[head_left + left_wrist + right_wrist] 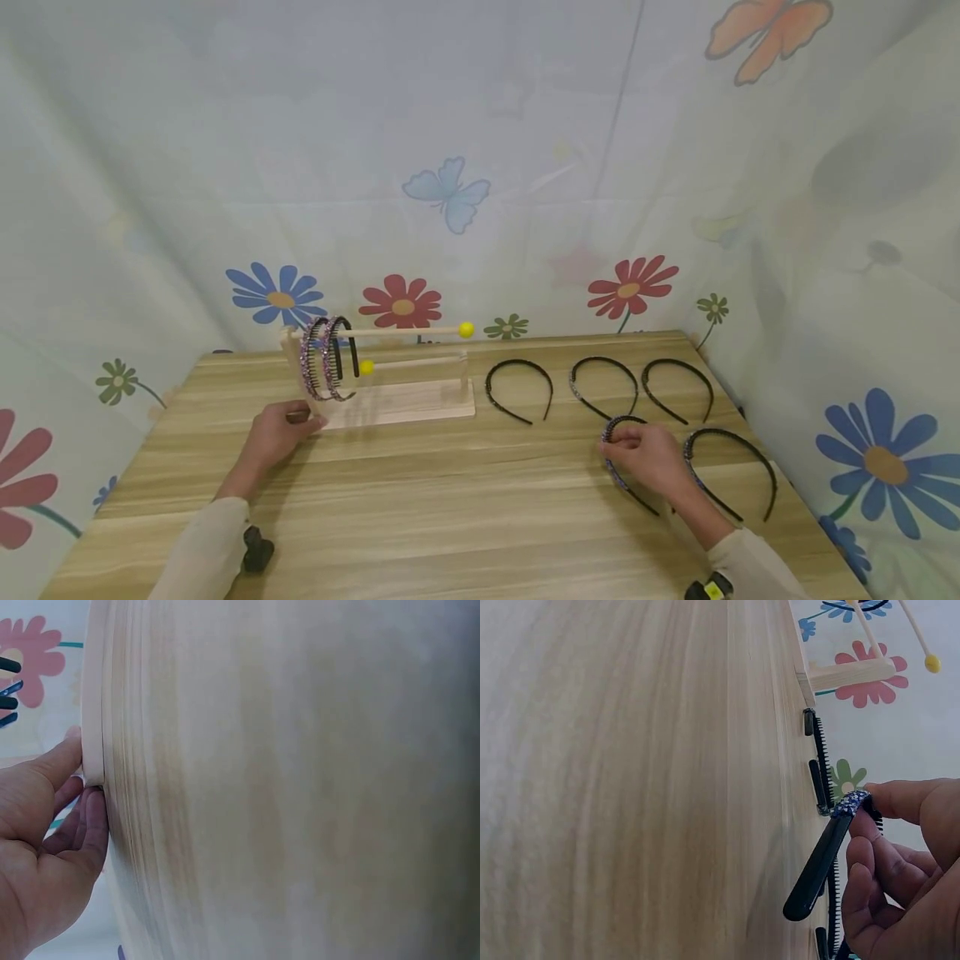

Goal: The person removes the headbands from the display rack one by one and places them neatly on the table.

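My left hand [273,433] holds the near left corner of a wooden rack [420,406], thumb on its base and fingers at the end. Two headbands with glittery purple bands and comb teeth hang at the left of the rack's upper rod [408,332]. To the right, my right hand [651,457] pinches a black headband [821,862] with a glittery blue-purple covering between thumb and fingers. It is tilted up from the table in the right wrist view, its black end pointing down.
Several more black headbands lie on the right of the wood-grain table [450,517], including one [519,392] beside the rack and one [731,475] right of my hand. Yellow balls [467,330] cap the rack's rods. A flowered cloth [525,208] hangs behind.
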Motion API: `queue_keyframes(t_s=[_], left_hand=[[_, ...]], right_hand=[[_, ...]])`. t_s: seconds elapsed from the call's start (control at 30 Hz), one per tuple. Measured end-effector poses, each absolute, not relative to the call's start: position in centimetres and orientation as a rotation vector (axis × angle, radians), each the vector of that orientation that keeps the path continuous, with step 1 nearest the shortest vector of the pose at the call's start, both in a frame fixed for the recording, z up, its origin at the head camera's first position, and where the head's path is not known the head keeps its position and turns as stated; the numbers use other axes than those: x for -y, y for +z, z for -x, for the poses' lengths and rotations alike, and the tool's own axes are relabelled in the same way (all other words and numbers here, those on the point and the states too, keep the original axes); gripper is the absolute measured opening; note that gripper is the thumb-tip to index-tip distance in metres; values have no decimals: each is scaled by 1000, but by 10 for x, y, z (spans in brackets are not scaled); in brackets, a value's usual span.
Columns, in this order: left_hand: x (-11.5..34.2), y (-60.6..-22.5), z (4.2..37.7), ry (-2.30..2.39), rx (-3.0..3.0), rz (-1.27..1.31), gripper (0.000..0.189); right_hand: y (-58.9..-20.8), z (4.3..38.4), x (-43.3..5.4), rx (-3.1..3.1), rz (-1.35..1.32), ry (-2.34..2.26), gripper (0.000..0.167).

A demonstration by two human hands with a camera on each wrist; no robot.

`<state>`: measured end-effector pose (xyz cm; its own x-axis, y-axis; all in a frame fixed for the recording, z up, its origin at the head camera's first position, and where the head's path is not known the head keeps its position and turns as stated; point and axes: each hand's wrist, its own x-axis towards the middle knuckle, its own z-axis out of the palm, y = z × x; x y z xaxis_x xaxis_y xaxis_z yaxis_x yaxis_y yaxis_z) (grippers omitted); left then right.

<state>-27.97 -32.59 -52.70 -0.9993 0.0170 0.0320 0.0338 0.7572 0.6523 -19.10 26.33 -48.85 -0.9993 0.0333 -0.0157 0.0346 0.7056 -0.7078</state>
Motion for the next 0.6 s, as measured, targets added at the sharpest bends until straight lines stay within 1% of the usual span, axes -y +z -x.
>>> queue_keyframes(t_s=[0.4, 0.6], left_hand=[[325, -525, 279, -1079, 2922, 42, 55], [325, -525, 279, -1086, 2923, 47, 55]], right_hand=[[-492, 194, -263, -2887, -53, -1114, 38], [-497, 193, -259, -2862, -34, -1172, 37]])
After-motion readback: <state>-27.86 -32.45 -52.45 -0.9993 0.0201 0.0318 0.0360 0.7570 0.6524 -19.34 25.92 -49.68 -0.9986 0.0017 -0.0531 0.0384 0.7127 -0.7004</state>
